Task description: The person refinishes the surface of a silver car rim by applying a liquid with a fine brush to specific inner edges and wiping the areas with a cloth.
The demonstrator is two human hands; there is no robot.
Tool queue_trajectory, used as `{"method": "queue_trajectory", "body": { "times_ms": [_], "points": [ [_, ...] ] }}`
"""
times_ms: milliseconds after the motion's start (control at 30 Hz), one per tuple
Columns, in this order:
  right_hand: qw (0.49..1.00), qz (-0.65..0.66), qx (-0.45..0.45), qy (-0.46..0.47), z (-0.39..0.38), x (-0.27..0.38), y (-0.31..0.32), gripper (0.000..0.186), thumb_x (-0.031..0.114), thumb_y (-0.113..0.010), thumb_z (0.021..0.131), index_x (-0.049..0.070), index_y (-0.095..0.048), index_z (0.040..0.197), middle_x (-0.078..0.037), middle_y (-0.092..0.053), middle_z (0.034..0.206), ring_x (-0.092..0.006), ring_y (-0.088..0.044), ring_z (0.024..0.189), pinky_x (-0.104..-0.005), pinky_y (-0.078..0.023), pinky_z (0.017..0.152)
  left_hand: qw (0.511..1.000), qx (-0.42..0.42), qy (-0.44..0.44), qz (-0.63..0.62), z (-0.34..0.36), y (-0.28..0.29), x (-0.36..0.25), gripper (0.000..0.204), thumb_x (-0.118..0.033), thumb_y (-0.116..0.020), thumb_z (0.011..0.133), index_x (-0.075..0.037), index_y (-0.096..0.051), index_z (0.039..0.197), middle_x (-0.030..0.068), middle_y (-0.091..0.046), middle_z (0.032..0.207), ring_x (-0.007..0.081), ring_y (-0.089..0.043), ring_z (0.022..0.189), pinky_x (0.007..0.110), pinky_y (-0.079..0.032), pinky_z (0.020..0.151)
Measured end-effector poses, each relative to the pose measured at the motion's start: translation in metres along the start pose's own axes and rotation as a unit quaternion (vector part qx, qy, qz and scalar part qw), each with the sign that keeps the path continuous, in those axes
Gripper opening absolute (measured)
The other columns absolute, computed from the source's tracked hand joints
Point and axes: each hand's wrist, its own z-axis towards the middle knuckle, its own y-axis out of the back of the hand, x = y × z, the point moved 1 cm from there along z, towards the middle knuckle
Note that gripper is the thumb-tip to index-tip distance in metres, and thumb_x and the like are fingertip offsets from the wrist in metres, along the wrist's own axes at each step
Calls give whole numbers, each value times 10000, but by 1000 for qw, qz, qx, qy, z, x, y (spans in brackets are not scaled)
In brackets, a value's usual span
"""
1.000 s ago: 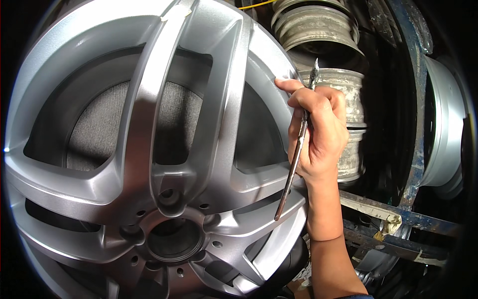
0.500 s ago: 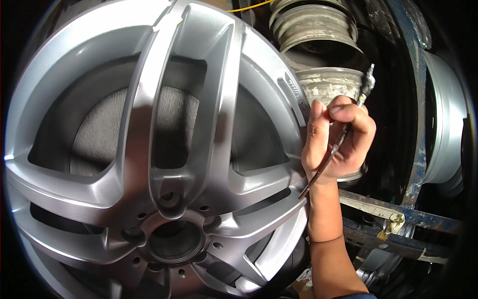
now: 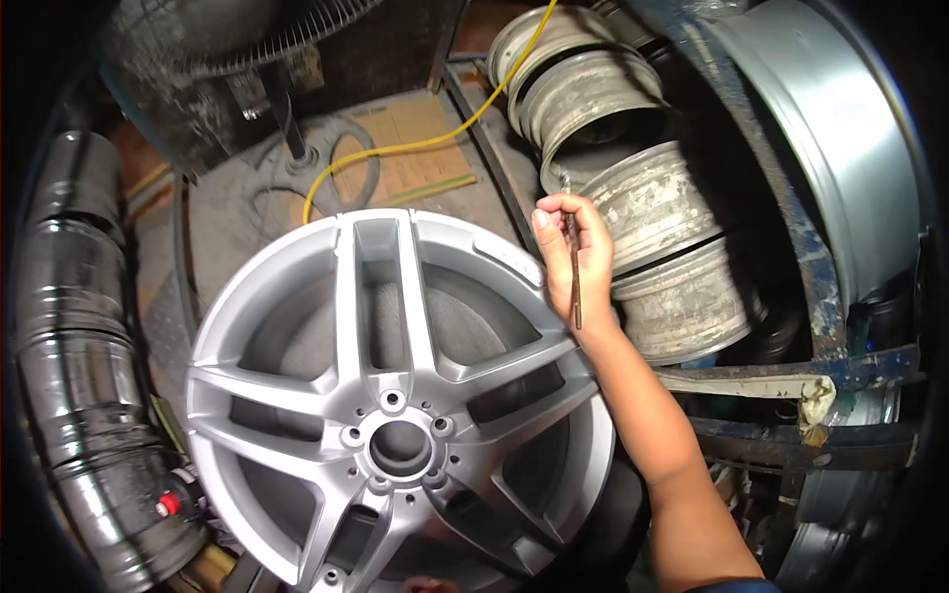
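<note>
Whereas the thin brush point(image 3: 577, 292) was leaning to the right half a second ago, the right hand point(image 3: 587, 252) is now holding it almost upright, thumb and curled fingers closing on its handle. The bristle end is pointing up, past the edge of the silver alloy wheel point(image 3: 420, 387). A sliver of what may be the left hand point(image 3: 430, 585) is showing at the lower edge; I cannot tell its grip.

The wheel is lying face up in the middle, filling less of the view than before, and its spokes and hub are showing an even satin finish. Around it, more is coming into sight: shiny metal barrels point(image 3: 84, 346) are lining the left side, while worn, blotchy rims point(image 3: 652, 203) are standing stacked on the right, beside a scuffed blue rack point(image 3: 796, 232) that is bearing another silver rim point(image 3: 835, 148).

Beyond the wheel, a yellow cord point(image 3: 415, 145) is winding across the grey floor point(image 3: 163, 242) and a flat piece of cardboard point(image 3: 420, 124). Farthest off, a dusty fan point(image 3: 262, 44) is standing on its round base.
</note>
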Motion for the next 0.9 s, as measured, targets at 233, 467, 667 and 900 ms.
{"method": "queue_trajectory", "body": {
  "times_ms": [233, 467, 667, 900],
  "points": [
    [996, 49, 9, 80, -37, 47, 33, 215, 96, -518, 1022, -25, -642, 1151, -77, -654, 1075, -142, -595, 970, -272, -464, 886, 996, -32, -55, -59, -5, 1, -7, 373, -442, -359, 1049, -121, -534, 1117, 158, -602, 832, 267, -574, 747, 422, -472, 759],
    [997, 78, 8, 4, -126, 119, 78, 388, 183, -389, 1079, -61, -571, 1320, -168, -638, 1246, -193, -601, 1095, -343, -471, 968, 999, 13, -40, 16, 24, -51, -15, 370, -447, -448, 1039, -149, -601, 1195, 69, -501, 867, 187, -445, 710, 348, -398, 718],
    [988, 140, -57, -37, -193, 157, 69, 326, 165, -415, 1070, -56, -579, 1245, -138, -635, 1193, -160, -568, 969, -311, -462, 925, 994, -44, -100, -18, 27, -78, -10, 356, -415, -450, 1012, -137, -607, 1169, 64, -542, 809, 171, -441, 639, 329, -391, 649],
    [994, 105, -24, 12, -243, 176, 102, 250, 14, -457, 1007, -57, -625, 1177, -158, -664, 1130, -180, -611, 931, -302, -508, 855, 997, 33, -59, -34, 35, -63, 21, 320, -383, -422, 1024, -172, -622, 1159, 50, -509, 828, 153, -410, 605, 314, -367, 612]
  ]
}}
